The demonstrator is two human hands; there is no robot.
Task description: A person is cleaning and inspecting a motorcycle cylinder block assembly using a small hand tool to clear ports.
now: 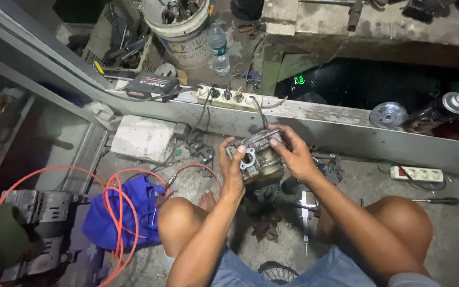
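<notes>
While we hold the grey metal engine part [255, 155] up between our knees, left hand [233, 172] and right hand [296, 155] clasped around its sides, we seem to be inspecting it; turning it needs care, with the metal ledge [346, 134] close ahead and the screwdriver [305, 219] on the floor below.

Blue-labelled clear bottle [219, 49] beside white labelled bucket [183, 37]
</notes>
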